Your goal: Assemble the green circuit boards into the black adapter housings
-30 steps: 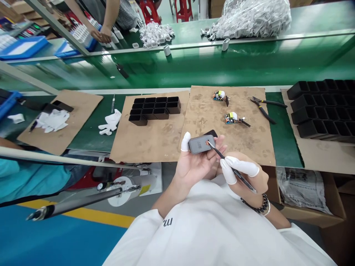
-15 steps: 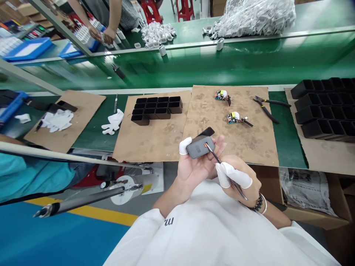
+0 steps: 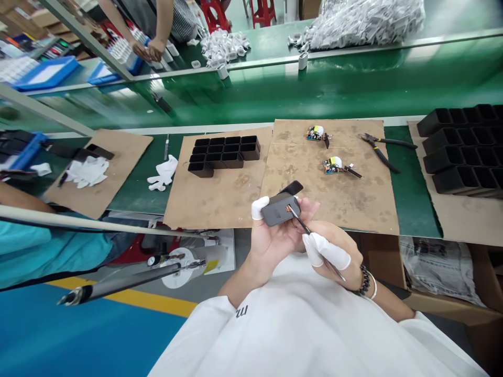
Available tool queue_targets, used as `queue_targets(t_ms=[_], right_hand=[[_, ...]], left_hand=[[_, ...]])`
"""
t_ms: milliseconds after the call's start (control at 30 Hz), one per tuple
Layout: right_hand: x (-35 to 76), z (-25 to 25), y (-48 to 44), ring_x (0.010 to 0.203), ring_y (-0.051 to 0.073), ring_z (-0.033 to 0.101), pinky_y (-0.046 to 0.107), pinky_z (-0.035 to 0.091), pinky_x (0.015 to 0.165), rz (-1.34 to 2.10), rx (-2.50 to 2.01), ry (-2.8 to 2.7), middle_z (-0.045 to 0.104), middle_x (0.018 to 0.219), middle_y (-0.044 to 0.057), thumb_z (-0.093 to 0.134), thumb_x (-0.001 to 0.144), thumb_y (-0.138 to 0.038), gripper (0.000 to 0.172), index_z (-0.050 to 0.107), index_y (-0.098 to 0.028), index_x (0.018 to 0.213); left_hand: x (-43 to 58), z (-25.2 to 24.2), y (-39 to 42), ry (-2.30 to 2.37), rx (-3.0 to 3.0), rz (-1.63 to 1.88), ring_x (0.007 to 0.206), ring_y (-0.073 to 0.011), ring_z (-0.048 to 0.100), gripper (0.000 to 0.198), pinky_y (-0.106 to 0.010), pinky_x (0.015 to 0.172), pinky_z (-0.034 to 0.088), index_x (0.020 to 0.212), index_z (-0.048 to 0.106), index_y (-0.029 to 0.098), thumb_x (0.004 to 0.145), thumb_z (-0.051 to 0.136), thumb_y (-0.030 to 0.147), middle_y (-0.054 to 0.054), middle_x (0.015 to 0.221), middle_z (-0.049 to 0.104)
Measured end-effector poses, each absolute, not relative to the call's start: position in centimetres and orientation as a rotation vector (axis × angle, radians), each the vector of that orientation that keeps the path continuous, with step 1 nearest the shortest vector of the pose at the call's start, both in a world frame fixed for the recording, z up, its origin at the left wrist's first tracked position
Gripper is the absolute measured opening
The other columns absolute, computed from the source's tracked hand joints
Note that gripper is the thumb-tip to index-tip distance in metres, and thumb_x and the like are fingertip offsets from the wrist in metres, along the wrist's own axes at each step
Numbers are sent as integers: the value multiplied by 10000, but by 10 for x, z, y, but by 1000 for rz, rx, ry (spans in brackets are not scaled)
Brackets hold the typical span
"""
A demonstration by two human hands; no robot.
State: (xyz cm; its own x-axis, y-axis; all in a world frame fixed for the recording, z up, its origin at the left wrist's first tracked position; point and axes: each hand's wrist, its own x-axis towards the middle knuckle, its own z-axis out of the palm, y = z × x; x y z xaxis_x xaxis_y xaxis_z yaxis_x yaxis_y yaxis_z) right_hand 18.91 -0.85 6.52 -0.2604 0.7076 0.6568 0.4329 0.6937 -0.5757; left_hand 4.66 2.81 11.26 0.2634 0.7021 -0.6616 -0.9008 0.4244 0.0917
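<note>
My left hand (image 3: 271, 246) is closed around a dark grey plastic housing (image 3: 276, 211), its end face with a small slot turned toward me. A black flap-like piece (image 3: 293, 187) sticks out behind it. In my right hand (image 3: 332, 251), white finger cots cover the fingers that pinch thin metal tweezers (image 3: 302, 224). The tweezers' tip touches the slot, where something copper-coloured shows. Beyond my hands, two small circuit boards (image 3: 333, 165) with yellow-and-white parts lie on the cardboard (image 3: 306, 188).
Black open housings (image 3: 223, 157) stand grouped on the left cardboard, and more (image 3: 463, 152) on the right. Cutting pliers (image 3: 379, 152) lie at the cardboard's right edge. White gloves (image 3: 163, 173) rest to the left. Across the green conveyor (image 3: 255, 94), a co-worker's hands (image 3: 151, 50) handle small white parts.
The tweezers' tip stays at the slot while both hands shift slightly left in view. White pieces on the conveyor move left.
</note>
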Motion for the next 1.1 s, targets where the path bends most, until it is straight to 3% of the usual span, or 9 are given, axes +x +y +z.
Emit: queue_targets(t_ms=[133, 233, 300, 367, 500, 667, 800, 933, 1100], right_hand=[[229, 61, 1, 853, 214, 783, 318, 656, 720, 189, -937, -1829, 803, 1006, 68, 590, 982, -255, 314, 652, -243, 1289], [279, 37, 28, 964, 266, 771, 406, 641, 855, -213, -1216, -1598, 792, 1065, 82, 689, 906, -189, 261, 724, -260, 1154], [315, 19, 47, 1060, 301, 749, 457, 620, 919, -235, -1475, -1740, 780, 1140, 127, 603, 928, -162, 269, 735, -233, 1152], [345, 7, 58, 1201, 331, 697, 519, 577, 1006, -146, -1698, -1913, 754, 1248, 148, 487, 908, -79, 400, 727, -208, 1200], [364, 6, 64, 1378, 368, 571, 592, 501, 1090, -107, -1932, -1951, 660, 1431, 164, 415, 855, -11, 567, 678, -177, 1328], [332, 18, 85, 1227, 334, 658, 527, 531, 1067, 24, -1873, -1808, 724, 1305, 166, 467, 935, -154, 457, 681, -162, 1339], [304, 17, 106, 1236, 351, 652, 541, 522, 1077, 211, -1834, -1858, 724, 1300, 184, 558, 911, -191, 444, 659, -120, 1337], [274, 17, 101, 1236, 353, 647, 565, 508, 1084, 123, -1800, -1772, 717, 1285, 198, 539, 913, -146, 406, 666, -122, 1297], [234, 14, 84, 1025, 259, 735, 471, 617, 930, 523, -1552, -1683, 762, 1199, 126, 584, 957, -265, 312, 693, -188, 1239]], left_hand=[[40, 107, 44, 660, -356, 1197, 999, -208, 767, 348, -490, 1156, 499, 927, 650, 151, 997, 495, 455, -74, 903, 744], [30, 96, 52, 692, -320, 1226, 957, -182, 770, 308, -442, 1099, 545, 947, 648, 160, 1008, 490, 417, -68, 939, 766], [24, 86, 54, 758, -245, 1221, 906, -174, 767, 217, -409, 1027, 578, 961, 653, 165, 980, 532, 344, -62, 940, 768], [20, 73, 54, 857, -68, 1235, 858, -172, 754, 145, -372, 958, 588, 995, 656, 177, 873, 653, 254, -41, 911, 758], [19, 44, 56, 1081, 486, 1286, 939, -176, 714, 527, -315, 961, 536, 1097, 610, 231, 632, 850, 174, 5, 947, 720], [28, 11, 70, 1251, 985, 1224, 1240, -233, 613, 637, -373, 1129, 438, 1222, 495, 257, 691, 847, 257, -66, 1237, 649], [27, -4, 79, 1375, 1270, 946, 1260, -302, 575, 611, -478, 1153, 410, 1284, 492, 203, 740, 768, 201, -118, 1234, 615], [17, -5, 78, 1359, 1387, 749, 1364, -324, 508, 692, -499, 1203, 355, 1410, 462, 202, 777, 743, 191, -140, 1372, 572], [7, -1, 79, 1314, 1380, 676, 1382, -327, 508, 880, -504, 1228, 336, 1555, 365, 212, 772, 765, 193, -153, 1459, 555]])
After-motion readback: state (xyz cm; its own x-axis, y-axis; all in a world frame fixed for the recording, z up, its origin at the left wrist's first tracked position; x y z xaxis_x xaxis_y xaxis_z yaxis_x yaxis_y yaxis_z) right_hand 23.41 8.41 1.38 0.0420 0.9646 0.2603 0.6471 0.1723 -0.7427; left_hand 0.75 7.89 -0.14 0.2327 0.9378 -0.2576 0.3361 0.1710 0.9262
